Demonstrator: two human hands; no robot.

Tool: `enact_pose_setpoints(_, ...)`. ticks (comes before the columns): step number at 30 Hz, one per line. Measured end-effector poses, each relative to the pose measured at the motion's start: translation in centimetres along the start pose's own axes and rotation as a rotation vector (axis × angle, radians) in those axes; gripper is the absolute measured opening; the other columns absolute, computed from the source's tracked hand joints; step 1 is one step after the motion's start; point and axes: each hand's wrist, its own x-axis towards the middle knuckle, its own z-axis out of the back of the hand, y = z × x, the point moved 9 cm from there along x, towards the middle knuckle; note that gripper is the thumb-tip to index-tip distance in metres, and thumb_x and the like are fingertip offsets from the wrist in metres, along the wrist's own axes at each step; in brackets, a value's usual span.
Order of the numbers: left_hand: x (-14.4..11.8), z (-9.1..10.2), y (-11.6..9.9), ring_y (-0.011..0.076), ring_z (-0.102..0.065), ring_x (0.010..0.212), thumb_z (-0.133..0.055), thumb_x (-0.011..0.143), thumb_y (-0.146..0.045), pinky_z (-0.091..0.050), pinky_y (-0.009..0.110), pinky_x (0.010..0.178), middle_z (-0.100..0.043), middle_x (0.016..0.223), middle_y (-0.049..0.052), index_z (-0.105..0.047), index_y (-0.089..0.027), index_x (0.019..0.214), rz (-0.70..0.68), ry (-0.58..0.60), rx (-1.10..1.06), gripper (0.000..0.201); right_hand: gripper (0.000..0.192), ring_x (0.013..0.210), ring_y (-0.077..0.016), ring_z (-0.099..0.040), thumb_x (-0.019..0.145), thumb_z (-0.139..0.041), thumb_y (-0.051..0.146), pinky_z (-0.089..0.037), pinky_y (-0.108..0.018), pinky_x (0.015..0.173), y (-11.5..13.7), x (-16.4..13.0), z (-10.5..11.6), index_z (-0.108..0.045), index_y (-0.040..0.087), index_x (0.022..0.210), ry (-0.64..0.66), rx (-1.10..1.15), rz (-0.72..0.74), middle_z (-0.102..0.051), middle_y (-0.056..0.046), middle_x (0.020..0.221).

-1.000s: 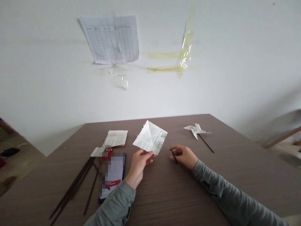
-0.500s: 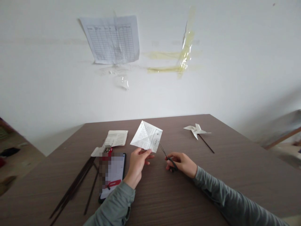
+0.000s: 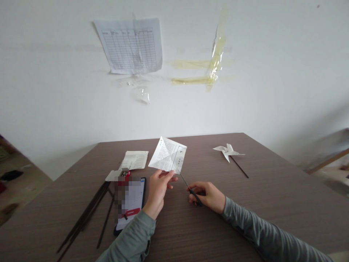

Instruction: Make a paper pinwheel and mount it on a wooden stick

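My left hand point(image 3: 158, 185) pinches the lower edge of a creased, printed square of paper point(image 3: 168, 155) and holds it up above the brown table point(image 3: 245, 203). My right hand point(image 3: 207, 194) grips a pair of dark scissors point(image 3: 191, 188). Their blades point up and left, with the tips at the paper's lower right corner. Both sleeves are grey-green.
A phone point(image 3: 131, 203) lies left of my left hand, beside several thin dark sticks point(image 3: 87, 214). A folded printed sheet point(image 3: 135, 160) and a small box point(image 3: 114, 175) lie behind them. A finished white paper pinwheel point(image 3: 228, 152) on a stick lies at the far right.
My right hand has shifted left and towards me, bringing the scissor tips to the paper's corner. The paper has turned slightly and moved a little left in my left hand.
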Motion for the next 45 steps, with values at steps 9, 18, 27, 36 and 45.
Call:
enact_pose_setpoints(9,-0.14,0.02,-0.16,0.0252,-0.094,0.075,-0.109,0.077,-0.024,-0.051,0.021,0.050,-0.098,0.093,0.011,-0.085,-0.019,0.085,0.003,-0.010,-0.034,0.026,0.064,0.080,-0.0303,-0.090,0.090,-0.105,0.080,-0.077,-0.044,0.081,0.00,0.02,-0.37,-0.094,0.023,0.117,0.013,0.012,0.006,-0.098,-0.010,0.092)
enact_pose_setpoints(18,-0.14,-0.03,-0.13,0.0256,-0.094,0.077,-0.114,0.074,-0.026,-0.052,0.021,0.052,-0.098,0.093,0.011,-0.086,-0.019,0.085,0.016,-0.006,-0.028,0.031,0.058,0.079,-0.0294,-0.089,0.093,-0.102,0.075,-0.077,-0.044,0.081,0.05,0.02,-0.36,-0.094,0.024,0.118,0.014,-0.012,0.007,-0.098,-0.009,0.092)
enact_pose_setpoints(27,-0.20,0.01,-0.08,0.0266,-0.095,0.079,-0.114,0.074,-0.028,-0.050,0.021,0.052,-0.099,0.096,0.012,-0.086,-0.019,0.087,0.013,-0.007,-0.016,0.031,0.068,0.081,-0.0313,-0.091,0.091,-0.103,0.085,-0.079,-0.046,0.082,0.00,0.04,-0.38,-0.094,0.023,0.118,0.013,-0.017,-0.002,-0.098,-0.010,0.093)
enact_pose_setpoints(36,0.05,-0.05,0.34,0.0262,-0.095,0.078,-0.114,0.076,-0.028,-0.049,0.022,0.051,-0.098,0.095,0.010,-0.085,-0.020,0.088,0.015,0.009,-0.027,0.033,0.056,0.076,-0.0279,-0.085,0.092,-0.102,0.073,-0.074,-0.042,0.080,-0.05,0.06,-0.51,-0.091,0.023,0.116,0.016,0.023,-0.005,-0.095,-0.009,0.090)
enact_pose_setpoints(45,0.10,-0.08,0.36,0.0261,-0.095,0.078,-0.113,0.076,-0.028,-0.047,0.021,0.050,-0.097,0.094,0.010,-0.085,-0.020,0.088,0.021,0.005,-0.033,0.032,0.063,0.076,-0.0282,-0.083,0.085,-0.101,0.081,-0.072,-0.045,0.081,0.08,0.10,-0.63,-0.089,0.026,0.112,0.014,0.035,-0.032,-0.094,-0.008,0.089)
